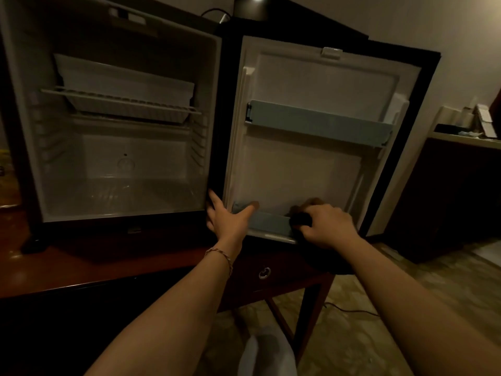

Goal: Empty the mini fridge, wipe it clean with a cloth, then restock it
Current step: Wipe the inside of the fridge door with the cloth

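One mini fridge (122, 131) stands upright on the tabletop (81, 264), its door (320, 137) swung fully open to the right. Two blue door rails run crosswise. The left hand (226, 217), fingers spread, braces the door's lower edge; the right hand (324, 225) grips a dark cloth (299, 220), mostly hidden, on the lower rail (268, 222).

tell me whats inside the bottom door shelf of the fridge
The bottom door shelf shows nothing at its left end, where the left hand rests. At its right end the right hand grips a dark cloth, which covers whatever lies beneath.
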